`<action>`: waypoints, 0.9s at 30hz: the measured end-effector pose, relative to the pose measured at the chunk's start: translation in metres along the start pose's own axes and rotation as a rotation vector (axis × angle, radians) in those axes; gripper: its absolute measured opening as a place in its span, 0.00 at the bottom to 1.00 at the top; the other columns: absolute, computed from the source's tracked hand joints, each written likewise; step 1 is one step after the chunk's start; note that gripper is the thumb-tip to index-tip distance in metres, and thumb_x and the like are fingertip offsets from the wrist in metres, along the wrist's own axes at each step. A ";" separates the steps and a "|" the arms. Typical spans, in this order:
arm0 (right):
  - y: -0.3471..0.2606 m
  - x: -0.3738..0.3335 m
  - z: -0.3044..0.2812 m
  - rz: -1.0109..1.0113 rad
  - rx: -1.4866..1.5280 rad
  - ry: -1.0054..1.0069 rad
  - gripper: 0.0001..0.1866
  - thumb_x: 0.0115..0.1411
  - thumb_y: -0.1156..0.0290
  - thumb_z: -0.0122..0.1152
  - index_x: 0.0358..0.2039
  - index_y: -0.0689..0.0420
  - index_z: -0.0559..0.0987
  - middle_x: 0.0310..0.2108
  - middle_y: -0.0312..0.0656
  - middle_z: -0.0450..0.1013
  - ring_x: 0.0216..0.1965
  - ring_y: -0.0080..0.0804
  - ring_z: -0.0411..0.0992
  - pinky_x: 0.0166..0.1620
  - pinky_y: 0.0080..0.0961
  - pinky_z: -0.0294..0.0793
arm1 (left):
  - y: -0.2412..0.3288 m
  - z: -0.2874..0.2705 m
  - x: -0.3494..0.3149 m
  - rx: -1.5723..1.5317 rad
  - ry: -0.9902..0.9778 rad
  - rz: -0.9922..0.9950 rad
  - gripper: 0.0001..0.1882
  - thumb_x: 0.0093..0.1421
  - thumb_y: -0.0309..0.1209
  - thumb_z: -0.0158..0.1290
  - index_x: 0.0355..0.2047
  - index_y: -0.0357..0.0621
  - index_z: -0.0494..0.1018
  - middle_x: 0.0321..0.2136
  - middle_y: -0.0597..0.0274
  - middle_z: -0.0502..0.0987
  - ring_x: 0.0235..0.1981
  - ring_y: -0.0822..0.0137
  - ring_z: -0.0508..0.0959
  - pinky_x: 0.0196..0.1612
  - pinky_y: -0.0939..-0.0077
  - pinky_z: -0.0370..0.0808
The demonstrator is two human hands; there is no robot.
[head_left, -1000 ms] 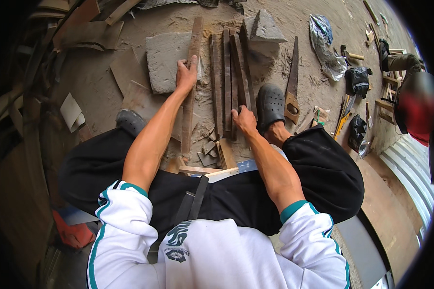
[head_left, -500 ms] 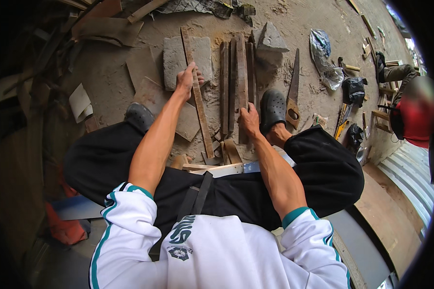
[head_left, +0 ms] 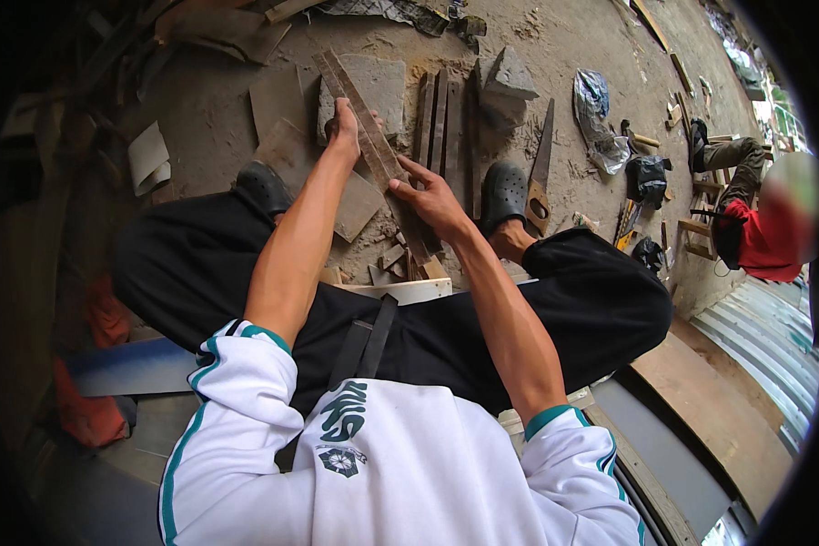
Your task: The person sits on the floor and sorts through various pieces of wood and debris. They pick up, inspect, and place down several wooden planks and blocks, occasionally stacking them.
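Two wooden strips (head_left: 378, 150) lie side by side in my hands, slanting from the far left down toward my lap. My left hand (head_left: 344, 132) is wrapped around their upper part, above a flat concrete block (head_left: 382, 82). Lower down, my right hand (head_left: 435, 198) has thumb and fingers on the strips' right edge. Several more wooden strips (head_left: 439, 114) rest on the ground just beyond my right hand, pointing away from me. Small wood offcuts (head_left: 393, 257) lie under the near ends of the held strips.
A handsaw (head_left: 541, 168) lies right of my right shoe (head_left: 505, 193). Beyond stands an angular concrete block (head_left: 510, 77). Plastic bags (head_left: 601, 118) and a hammer (head_left: 644, 139) are farther right, near a seated person in red (head_left: 769, 237). Boards and scrap wood (head_left: 218, 32) fill the far left.
My right hand has brought a strip from the row on the ground leftward against the one in my left hand. The pair now slants more than the single strip did.
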State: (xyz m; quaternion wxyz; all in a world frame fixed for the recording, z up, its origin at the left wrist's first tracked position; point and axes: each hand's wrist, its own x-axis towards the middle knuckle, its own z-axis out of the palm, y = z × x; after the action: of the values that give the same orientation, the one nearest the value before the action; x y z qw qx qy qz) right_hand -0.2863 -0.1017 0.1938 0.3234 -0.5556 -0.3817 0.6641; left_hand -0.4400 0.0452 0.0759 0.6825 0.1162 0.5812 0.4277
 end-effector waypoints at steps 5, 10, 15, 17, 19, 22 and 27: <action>-0.006 -0.007 0.005 -0.032 -0.085 0.025 0.31 0.59 0.68 0.63 0.62 0.59 0.64 0.54 0.49 0.69 0.52 0.31 0.67 0.54 0.24 0.65 | 0.008 -0.003 -0.011 -0.077 -0.087 -0.027 0.34 0.63 0.58 0.37 0.37 0.33 0.71 0.26 0.48 0.77 0.23 0.58 0.77 0.28 0.63 0.76; 0.004 -0.009 0.004 -0.040 0.065 -0.025 0.31 0.59 0.71 0.63 0.62 0.54 0.65 0.54 0.47 0.68 0.48 0.28 0.69 0.49 0.23 0.69 | 0.012 0.001 -0.014 -0.118 -0.045 0.001 0.30 0.58 0.55 0.53 0.34 0.33 0.72 0.23 0.51 0.77 0.20 0.61 0.77 0.24 0.68 0.76; 0.015 -0.002 0.004 -0.052 0.058 -0.040 0.31 0.59 0.72 0.63 0.62 0.53 0.65 0.55 0.45 0.67 0.46 0.26 0.70 0.47 0.22 0.71 | 0.012 -0.006 -0.013 -0.083 0.000 0.036 0.29 0.59 0.55 0.52 0.34 0.35 0.72 0.23 0.53 0.77 0.21 0.62 0.77 0.26 0.66 0.76; 0.008 -0.010 0.006 -0.020 0.086 -0.054 0.32 0.59 0.72 0.63 0.63 0.53 0.64 0.56 0.46 0.66 0.49 0.28 0.69 0.49 0.23 0.70 | 0.013 -0.005 -0.019 -0.072 0.019 0.039 0.29 0.59 0.55 0.52 0.34 0.36 0.73 0.24 0.54 0.77 0.21 0.63 0.77 0.26 0.66 0.76; 0.015 -0.008 0.004 -0.017 0.108 -0.062 0.32 0.59 0.71 0.63 0.63 0.53 0.64 0.56 0.48 0.66 0.51 0.29 0.68 0.51 0.24 0.69 | 0.015 -0.001 -0.027 -0.067 0.061 0.067 0.29 0.59 0.56 0.52 0.34 0.36 0.73 0.26 0.54 0.78 0.22 0.64 0.77 0.27 0.67 0.76; 0.027 -0.002 0.003 -0.043 0.056 -0.072 0.32 0.59 0.68 0.63 0.63 0.53 0.63 0.56 0.50 0.66 0.53 0.31 0.67 0.54 0.25 0.67 | 0.017 -0.006 -0.029 -0.037 0.057 0.032 0.29 0.59 0.56 0.52 0.34 0.36 0.73 0.27 0.54 0.78 0.23 0.64 0.77 0.27 0.67 0.76; 0.033 -0.003 0.010 -0.030 -0.082 -0.026 0.32 0.61 0.59 0.59 0.63 0.55 0.62 0.52 0.51 0.69 0.51 0.32 0.68 0.53 0.26 0.67 | 0.017 -0.014 -0.026 -0.072 0.071 0.121 0.29 0.59 0.55 0.52 0.35 0.34 0.73 0.28 0.53 0.78 0.25 0.65 0.78 0.30 0.69 0.77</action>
State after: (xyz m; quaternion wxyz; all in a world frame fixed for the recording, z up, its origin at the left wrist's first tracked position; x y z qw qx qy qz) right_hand -0.2957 -0.1223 0.1679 0.3052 -0.5540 -0.4209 0.6502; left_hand -0.4591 0.0319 0.1003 0.6382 0.1114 0.5812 0.4925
